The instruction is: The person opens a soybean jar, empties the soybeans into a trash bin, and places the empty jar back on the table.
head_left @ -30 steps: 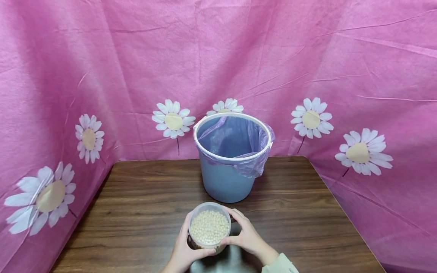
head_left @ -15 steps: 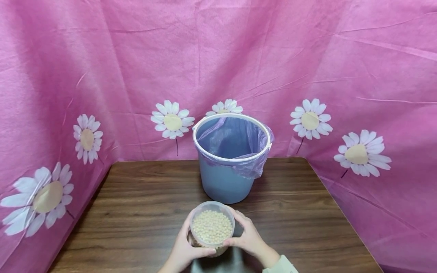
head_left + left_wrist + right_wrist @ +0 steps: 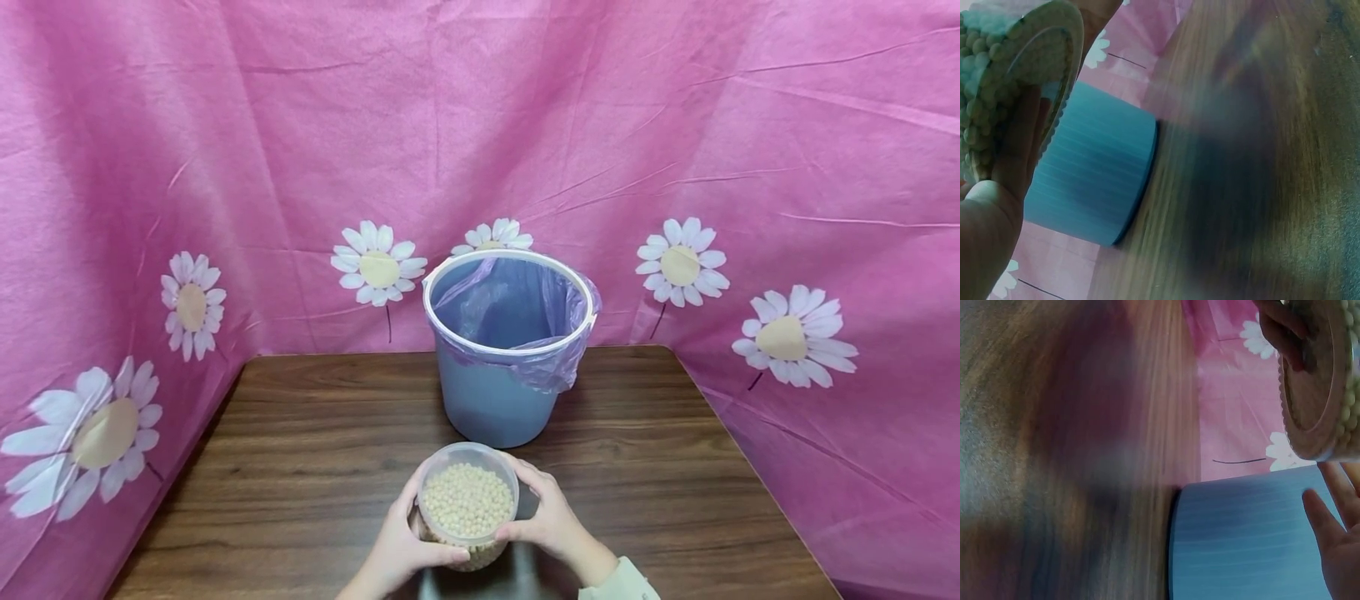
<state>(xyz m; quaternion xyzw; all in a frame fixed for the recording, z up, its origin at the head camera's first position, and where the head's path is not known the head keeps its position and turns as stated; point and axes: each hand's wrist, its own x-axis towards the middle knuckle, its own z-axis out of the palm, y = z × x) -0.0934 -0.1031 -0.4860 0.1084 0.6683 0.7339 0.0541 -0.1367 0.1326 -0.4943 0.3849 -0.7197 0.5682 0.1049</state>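
Observation:
A clear round plastic jar [image 3: 468,504] full of pale, round soybean-like beans [image 3: 467,498] is held off the table, its underside showing in both wrist views. My left hand [image 3: 401,537] grips it from the left, thumb along the near side. In the left wrist view, fingers of the left hand [image 3: 997,206] reach under the base. On the other side my right hand [image 3: 551,517] holds the jar, its thumb at the near right and fingers round the far right. The jar's top looks slightly tilted toward the right hand.
Just beyond the jar stands a blue-grey bin [image 3: 495,400] with a white rim ring and a thin purple bag [image 3: 558,367] folded over its edge. The brown wood-grain table [image 3: 315,450] is enclosed by a pink daisy-print cloth [image 3: 300,150] at the back and sides.
The jar has shifted slightly right and its top has tilted a little in both hands. The bin has stayed in place.

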